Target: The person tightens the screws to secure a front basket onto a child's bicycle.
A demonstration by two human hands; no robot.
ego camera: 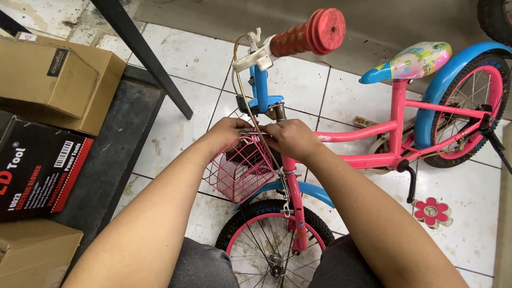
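Observation:
A small pink children's bicycle (pixel 373 133) stands on the tiled floor, its front wheel (pixel 274 242) between my knees. My left hand (pixel 226 133) grips the rim of the pink wire basket (pixel 240 170) at the front. My right hand (pixel 290 137) is closed at the head tube beside the basket's mount, and a thin metal tool or bolt shows between the two hands. Above them rise the blue stem (pixel 261 88) and a red handlebar grip (pixel 309 36). What the fingers pinch is hidden.
Cardboard boxes (pixel 58 80) and a black and red tool box (pixel 37 170) are stacked at the left. A dark metal leg (pixel 144 56) slants across the floor. The bicycle's colourful saddle (pixel 410 61), blue-fendered rear wheel (pixel 469 101) and a flower-shaped piece (pixel 432 212) lie to the right.

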